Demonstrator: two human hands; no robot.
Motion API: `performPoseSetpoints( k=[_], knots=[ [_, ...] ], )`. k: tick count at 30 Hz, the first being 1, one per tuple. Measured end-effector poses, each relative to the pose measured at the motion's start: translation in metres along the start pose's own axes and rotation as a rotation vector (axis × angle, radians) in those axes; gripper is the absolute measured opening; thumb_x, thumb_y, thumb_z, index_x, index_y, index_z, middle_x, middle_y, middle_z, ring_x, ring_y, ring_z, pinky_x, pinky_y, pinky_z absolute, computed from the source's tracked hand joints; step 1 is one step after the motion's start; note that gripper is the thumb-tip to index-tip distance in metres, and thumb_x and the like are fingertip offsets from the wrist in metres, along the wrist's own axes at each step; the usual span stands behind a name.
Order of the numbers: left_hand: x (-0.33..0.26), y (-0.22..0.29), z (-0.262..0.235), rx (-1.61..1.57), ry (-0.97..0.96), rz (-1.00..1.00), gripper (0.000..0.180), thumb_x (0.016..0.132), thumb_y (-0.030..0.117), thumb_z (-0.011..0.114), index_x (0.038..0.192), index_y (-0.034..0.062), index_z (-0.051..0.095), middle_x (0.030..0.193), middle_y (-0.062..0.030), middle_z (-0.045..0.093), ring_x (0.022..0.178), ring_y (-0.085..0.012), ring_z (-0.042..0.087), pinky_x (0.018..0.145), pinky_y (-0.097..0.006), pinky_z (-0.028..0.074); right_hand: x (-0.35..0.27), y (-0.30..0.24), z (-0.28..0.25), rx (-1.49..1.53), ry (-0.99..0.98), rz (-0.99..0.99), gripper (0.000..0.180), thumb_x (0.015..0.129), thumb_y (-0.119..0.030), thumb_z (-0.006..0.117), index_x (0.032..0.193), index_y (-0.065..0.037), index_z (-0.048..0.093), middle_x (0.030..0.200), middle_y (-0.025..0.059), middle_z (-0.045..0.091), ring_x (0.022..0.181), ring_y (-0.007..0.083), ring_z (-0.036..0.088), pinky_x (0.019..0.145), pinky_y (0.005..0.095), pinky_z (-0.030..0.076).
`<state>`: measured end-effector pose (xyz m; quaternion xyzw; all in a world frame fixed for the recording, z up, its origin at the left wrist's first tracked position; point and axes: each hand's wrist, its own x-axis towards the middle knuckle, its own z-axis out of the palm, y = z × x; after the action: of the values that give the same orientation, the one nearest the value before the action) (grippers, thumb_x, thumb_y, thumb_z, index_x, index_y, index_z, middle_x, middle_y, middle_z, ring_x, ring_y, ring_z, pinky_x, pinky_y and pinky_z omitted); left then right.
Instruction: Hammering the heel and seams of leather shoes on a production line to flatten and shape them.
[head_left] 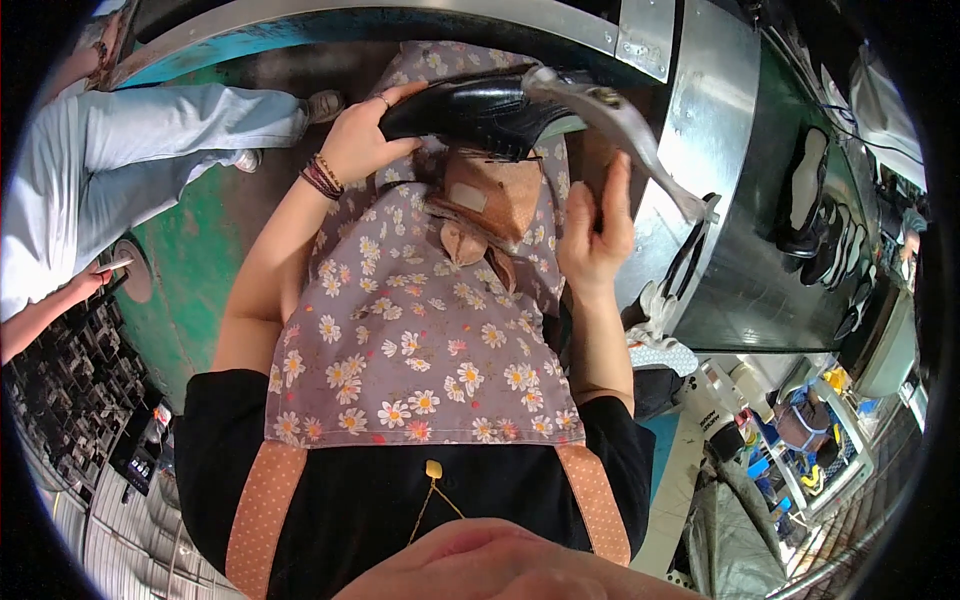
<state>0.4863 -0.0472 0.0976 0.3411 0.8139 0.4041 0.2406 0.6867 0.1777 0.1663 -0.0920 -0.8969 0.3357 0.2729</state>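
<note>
Across my lap lies a black leather shoe (465,112), tilted on its side. My left hand (368,138) is closed round its left end. A long grey metal tool, shaped like pincers (640,140), slants over the shoe, its head (541,84) against the upper. My right hand (597,225) is at the tool's handle, thumb and forefinger raised; the other fingers are mostly hidden. Under the shoe, a brown leather piece (500,190) with a pale patch rests on my flowered apron (400,350).
A metal workbench (735,60) curves along the far side and right. Several shoes (825,240) stand on its dark top. White gloves (655,308) lie by its near edge. A person in pale trousers (190,125) stands at left, and a crate (820,430) of things is at lower right.
</note>
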Motion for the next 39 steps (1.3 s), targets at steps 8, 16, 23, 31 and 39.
performPoseSetpoints(
  k=[8, 16, 23, 31, 39],
  knots=[
    [-0.004, -0.010, 0.012, 0.083, 0.127, 0.090, 0.066, 0.073, 0.025, 0.076, 0.136, 0.0237, 0.053, 0.096, -0.0169, 0.068, 0.091, -0.0363, 0.065, 0.080, -0.042, 0.052, 0.035, -0.013, 0.005, -0.114, 0.006, -0.274, 0.051, 0.092, 0.006, 0.048, 0.142, 0.001, 0.044, 0.097, 0.0181, 0.069, 0.069, 0.0217, 0.067, 0.057, 0.0325, 0.051],
    [-0.009, -0.008, 0.018, 0.131, 0.156, 0.088, 0.067, 0.073, 0.022, 0.075, 0.136, 0.0239, 0.052, 0.100, -0.0152, 0.068, 0.093, -0.0353, 0.065, 0.081, -0.041, 0.053, 0.032, -0.034, 0.008, 0.021, -0.198, 0.006, 0.042, 0.089, 0.000, 0.063, 0.131, -0.004, 0.058, 0.107, 0.0210, 0.068, 0.095, 0.0301, 0.070, 0.077, 0.0339, 0.054],
    [-0.017, -0.007, 0.029, 0.130, 0.212, 0.154, 0.068, 0.071, 0.015, 0.077, 0.134, 0.0183, 0.053, 0.121, -0.0099, 0.064, 0.103, -0.0323, 0.064, 0.086, -0.040, 0.053, 0.062, -0.051, 0.000, -0.215, -0.596, 0.158, 0.047, 0.091, -0.006, 0.061, 0.135, -0.021, 0.057, 0.090, 0.0173, 0.067, 0.077, 0.0322, 0.068, 0.068, 0.0381, 0.053],
    [-0.018, -0.007, 0.031, 0.157, 0.221, 0.187, 0.068, 0.068, 0.012, 0.078, 0.132, 0.0159, 0.053, 0.125, -0.0091, 0.063, 0.105, -0.0316, 0.063, 0.087, -0.039, 0.053, 0.070, -0.060, 0.003, -0.294, -0.689, 0.138, 0.050, 0.091, -0.010, 0.060, 0.138, -0.027, 0.054, 0.080, 0.0148, 0.064, 0.070, 0.0334, 0.065, 0.063, 0.0416, 0.052],
    [-0.017, -0.012, 0.033, 0.208, 0.175, 0.178, 0.068, 0.069, 0.013, 0.077, 0.132, 0.0137, 0.053, 0.129, -0.0088, 0.061, 0.108, -0.0305, 0.063, 0.089, -0.039, 0.053, 0.055, -0.053, 0.013, -0.253, -0.674, 0.107, 0.051, 0.089, -0.007, 0.062, 0.135, -0.025, 0.056, 0.082, 0.0134, 0.065, 0.069, 0.0339, 0.064, 0.062, 0.0417, 0.052]
  ],
)
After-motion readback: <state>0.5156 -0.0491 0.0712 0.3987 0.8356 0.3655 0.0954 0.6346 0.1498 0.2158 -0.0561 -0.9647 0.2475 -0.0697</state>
